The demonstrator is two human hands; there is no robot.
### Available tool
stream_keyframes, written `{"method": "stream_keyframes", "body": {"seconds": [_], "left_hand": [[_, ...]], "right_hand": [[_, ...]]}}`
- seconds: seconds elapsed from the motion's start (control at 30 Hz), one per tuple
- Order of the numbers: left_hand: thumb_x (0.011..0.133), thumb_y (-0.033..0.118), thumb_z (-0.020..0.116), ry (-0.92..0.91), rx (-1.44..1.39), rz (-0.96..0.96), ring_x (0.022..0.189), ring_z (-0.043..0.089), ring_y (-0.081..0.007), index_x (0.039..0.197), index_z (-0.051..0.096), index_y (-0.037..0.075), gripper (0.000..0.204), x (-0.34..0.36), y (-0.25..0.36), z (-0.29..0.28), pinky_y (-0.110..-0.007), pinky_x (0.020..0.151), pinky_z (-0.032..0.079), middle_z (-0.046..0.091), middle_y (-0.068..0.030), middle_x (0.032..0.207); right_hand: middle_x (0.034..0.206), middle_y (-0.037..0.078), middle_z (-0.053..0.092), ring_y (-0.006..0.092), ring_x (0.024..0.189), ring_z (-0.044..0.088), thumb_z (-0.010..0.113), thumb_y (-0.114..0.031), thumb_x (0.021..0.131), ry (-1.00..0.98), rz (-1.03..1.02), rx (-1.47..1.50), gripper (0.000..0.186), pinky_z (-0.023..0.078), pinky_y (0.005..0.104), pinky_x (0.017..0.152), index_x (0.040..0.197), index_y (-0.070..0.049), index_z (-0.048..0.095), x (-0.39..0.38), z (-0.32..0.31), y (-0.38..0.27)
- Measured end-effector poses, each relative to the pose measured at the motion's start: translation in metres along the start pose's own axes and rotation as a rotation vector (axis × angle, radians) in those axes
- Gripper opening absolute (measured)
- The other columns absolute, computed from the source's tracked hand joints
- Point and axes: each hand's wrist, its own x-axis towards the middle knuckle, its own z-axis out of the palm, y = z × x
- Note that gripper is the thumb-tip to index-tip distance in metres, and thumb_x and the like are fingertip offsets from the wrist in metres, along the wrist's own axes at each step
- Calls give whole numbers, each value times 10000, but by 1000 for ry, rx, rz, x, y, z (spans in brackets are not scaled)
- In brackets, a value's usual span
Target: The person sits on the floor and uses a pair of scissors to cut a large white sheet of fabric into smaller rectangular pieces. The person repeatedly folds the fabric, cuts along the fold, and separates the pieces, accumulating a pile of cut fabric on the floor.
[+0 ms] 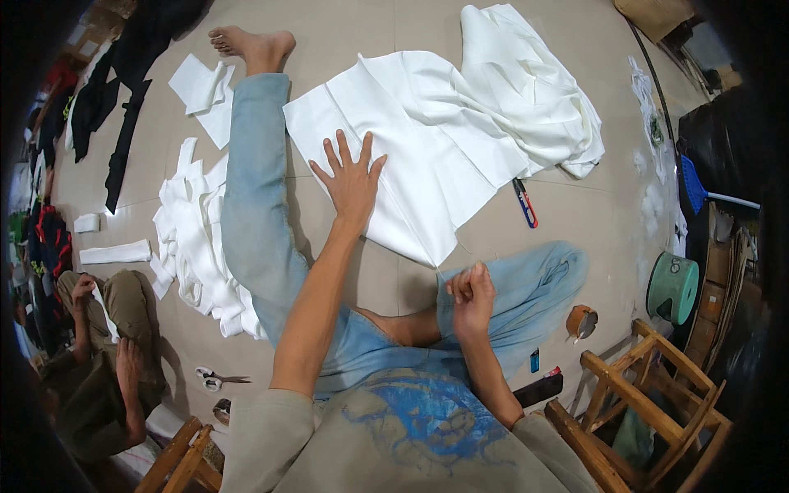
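A large white cloth (411,140) lies spread on the floor between my legs, its far right part heaped in loose folds. My left hand (353,185) rests flat on its left part, fingers spread and nothing in them. Close to the cloth's near corner, over my bent right leg, is my right hand (471,297), closed in a pinch. A thin pale thread (441,272) shows between that corner and the fingers, which seem to grip it. A snap-off cutter (525,204) with a red and dark handle lies just right of the cloth.
White fabric strips (197,238) pile up beside my left leg. Scissors (220,379) lie at lower left, near a co-worker (107,353) holding a white strip. At right are a roll of brown tape (581,322), a blue lighter (535,360), a wooden stool (641,394) and a green drum-shaped object (672,287).
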Motion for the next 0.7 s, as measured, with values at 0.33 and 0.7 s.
{"method": "stream_keyframes", "body": {"seconds": [0.33, 0.7], "left_hand": [[884, 744, 634, -197, -146, 101, 1585, 63, -494, 1616, 424, 199, 937, -69, 40, -23, -814, 1146, 30, 160, -286, 1708], [902, 707, 647, -118, -144, 88, 1592, 65, -473, 1565, 513, 286, 796, -46, 34, -3, -799, 1160, 42, 167, -242, 1722]], "right_hand": [[652, -45, 408, 54, 567, 364, 562, -375, 1101, -50, 68, -210, 397, 375, 233, 586, 806, -115, 506, 43, 28, -9], [634, -25, 357, 87, 529, 319, 558, -307, 1102, -11, 26, -399, 407, 412, 290, 597, 775, -125, 399, -23, -37, -12]]}}
